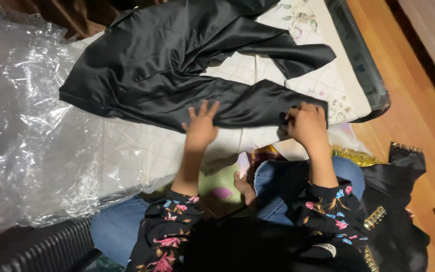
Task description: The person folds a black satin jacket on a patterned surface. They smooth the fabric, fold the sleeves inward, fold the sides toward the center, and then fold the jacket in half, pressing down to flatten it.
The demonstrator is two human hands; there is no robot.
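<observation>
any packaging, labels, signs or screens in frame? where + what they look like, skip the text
Clear plastic wrap: crumpled transparent sheet, glossy, spread across the left side beside the black satin garment.
Small label: pale rectangular patch on the floral sleeve at the bottom, too small to make out.
No signs or screens in view.

**Garment spread across the quilt, plastic to the left**

The garment (177, 75) lies on the quilt (323, 85). The left hand (201, 128) rests flat on its near edge; the right hand (305, 123) grips that edge further right. Plastic sheeting (21, 126) lies left. Wooden floor (419, 111) runs right.
</observation>
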